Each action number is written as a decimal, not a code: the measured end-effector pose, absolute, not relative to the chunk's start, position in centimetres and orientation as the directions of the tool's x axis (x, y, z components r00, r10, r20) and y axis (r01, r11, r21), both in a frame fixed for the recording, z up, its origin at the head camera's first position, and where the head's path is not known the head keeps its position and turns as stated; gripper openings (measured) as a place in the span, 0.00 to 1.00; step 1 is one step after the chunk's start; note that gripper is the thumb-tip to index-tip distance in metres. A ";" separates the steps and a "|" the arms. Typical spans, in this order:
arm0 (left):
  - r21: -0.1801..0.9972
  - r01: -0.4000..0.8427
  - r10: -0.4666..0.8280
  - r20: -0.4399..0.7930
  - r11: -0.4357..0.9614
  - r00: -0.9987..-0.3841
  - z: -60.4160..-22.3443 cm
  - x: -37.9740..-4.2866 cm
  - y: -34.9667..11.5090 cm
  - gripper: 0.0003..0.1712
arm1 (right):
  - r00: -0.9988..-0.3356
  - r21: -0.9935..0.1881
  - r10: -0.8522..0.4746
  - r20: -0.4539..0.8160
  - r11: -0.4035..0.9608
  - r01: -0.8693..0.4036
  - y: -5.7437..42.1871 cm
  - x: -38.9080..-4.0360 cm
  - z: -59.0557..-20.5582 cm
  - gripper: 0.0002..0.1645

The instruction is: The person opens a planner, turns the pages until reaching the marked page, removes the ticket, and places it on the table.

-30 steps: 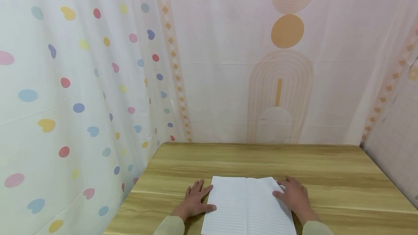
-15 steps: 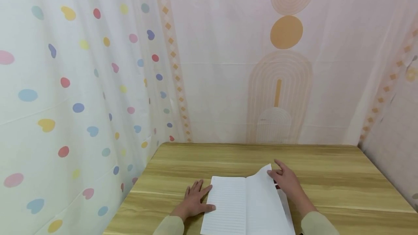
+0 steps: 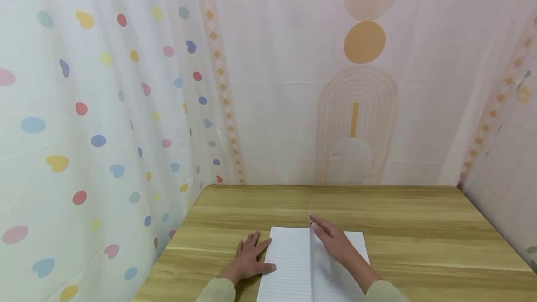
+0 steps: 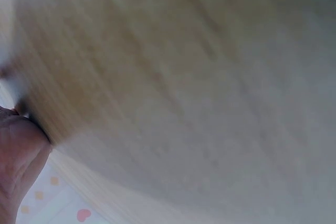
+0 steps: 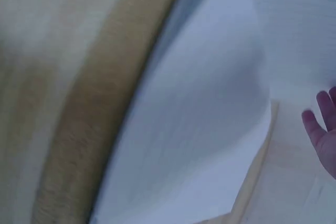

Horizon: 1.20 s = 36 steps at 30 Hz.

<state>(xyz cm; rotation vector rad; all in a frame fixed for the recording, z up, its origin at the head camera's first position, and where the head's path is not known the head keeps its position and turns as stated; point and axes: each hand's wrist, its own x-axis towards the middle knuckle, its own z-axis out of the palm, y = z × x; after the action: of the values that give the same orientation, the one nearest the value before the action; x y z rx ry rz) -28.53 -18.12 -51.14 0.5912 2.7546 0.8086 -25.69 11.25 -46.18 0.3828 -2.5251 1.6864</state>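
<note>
An open notebook (image 3: 289, 257) with white lined pages lies on the wooden table. One of its pages (image 3: 312, 264) stands upright, nearly edge-on along the middle fold in the head view. My right hand (image 3: 335, 241) is against the right side of that raised page, its fingers extended toward the upper edge. In the right wrist view, the white page (image 5: 199, 114) curves beside the fingers (image 5: 326, 114). My left hand (image 3: 248, 260) rests flat with spread fingers at the notebook's left edge, the thumb lying on the left page. Only a blurred part of it shows in the left wrist view.
Wood-grain tabletop (image 3: 419, 227) stretches behind and to both sides of the notebook. A dotted curtain (image 3: 105, 106) hangs along the left, and a pale patterned curtain (image 3: 277, 83) borders the table's far edge.
My right hand has lifted a page from the notebook's right side, pinching its upper corner, and swung it left to upright. Its fingers have since straightened. The left hand has stayed put.
</note>
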 end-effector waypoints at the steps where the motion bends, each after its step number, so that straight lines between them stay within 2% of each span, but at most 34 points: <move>1: 0.554 0.319 0.431 -0.082 0.769 -0.898 -51.2 -28.5 -18.1 0.46 | -0.956 -0.859 -0.195 0.220 0.425 -0.285 10.9 -25.5 -46.5 0.29; 4: 0.558 0.323 0.420 -0.051 0.764 -0.906 -51.3 -28.6 -18.0 0.38 | -0.907 -0.680 -0.337 0.254 0.604 -0.415 10.1 -24.8 -47.6 0.29; 6: 0.582 0.310 0.398 -0.025 0.752 -0.917 -51.3 -28.7 -17.8 0.32 | -0.872 -0.534 -0.434 0.225 0.694 -0.483 9.9 -24.3 -48.2 0.31; 9: 0.630 0.278 0.361 -0.003 0.725 -0.932 -51.2 -28.7 -17.6 0.31 | -0.838 -0.346 -0.524 0.151 0.766 -0.541 9.8 -23.8 -49.1 0.35; 11: 0.615 0.275 0.357 -0.011 0.739 -0.934 -51.1 -28.7 -17.5 0.33 | -0.836 -0.291 -0.539 0.104 0.787 -0.544 9.8 -23.6 -49.6 0.37; 16: 0.529 0.312 0.398 -0.054 0.789 -0.916 -51.1 -28.6 -17.7 0.46 | -0.836 -0.288 -0.540 0.098 0.789 -0.543 9.8 -23.5 -50.3 0.36; 18: 0.538 0.315 0.410 -0.063 0.782 -0.910 -51.2 -28.6 -18.0 0.50 | -0.837 -0.299 -0.538 0.102 0.786 -0.541 9.8 -23.5 -50.3 0.36; 27: 0.557 0.325 0.440 -0.081 0.764 -0.895 -51.4 -28.7 -18.3 0.47 | -0.877 -0.317 -0.468 0.111 0.820 -0.477 10.9 -24.0 -50.8 0.41; 36: 0.563 0.316 0.438 -0.094 0.764 -0.894 -51.4 -28.7 -18.3 0.48 | -0.934 -0.396 -0.339 0.111 0.847 -0.354 13.5 -24.5 -50.8 0.40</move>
<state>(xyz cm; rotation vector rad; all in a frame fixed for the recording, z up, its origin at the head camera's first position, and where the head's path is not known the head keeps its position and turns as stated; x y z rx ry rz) -28.69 -18.34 -51.40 0.5937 2.7401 0.8156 -24.49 13.54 -50.80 0.5598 -2.9843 0.6498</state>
